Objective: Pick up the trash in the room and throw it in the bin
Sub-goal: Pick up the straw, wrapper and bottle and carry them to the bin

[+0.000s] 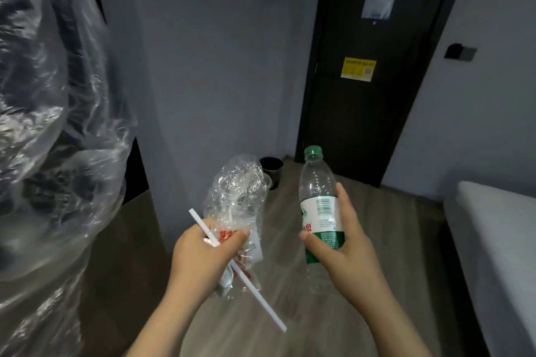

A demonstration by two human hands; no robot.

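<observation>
1. The left hand (pixel 203 258) is closed, with fingers and thumb curled round two things together: a crumpled clear wrapper (pixel 236 191) with red print, and a white straw (pixel 261 298).
2. The wrapper rises up out of this fist. The straw passes across the fist on a slant, with its long end pointing down and to the right.
3. The right hand (pixel 345 249) grips a clear bottle (pixel 317 182) round its green label, thumb on the near side and fingers behind. The bottle is nearly upright, with its green cap on top.
4. Both hands are held over the wooden floor (pixel 333 313), side by side and apart.
5. The dark bin (pixel 272 166) stands on the floor well beyond the hands, near the wall and left of the black door (pixel 362 110). The top of the wrapper hides part of it.
6. The door carries a yellow sticker (pixel 358 69).
7. A white bed (pixel 499 226) is at the right edge.
8. A large clear plastic cover (pixel 49 124) over dark things fills the left side.
</observation>
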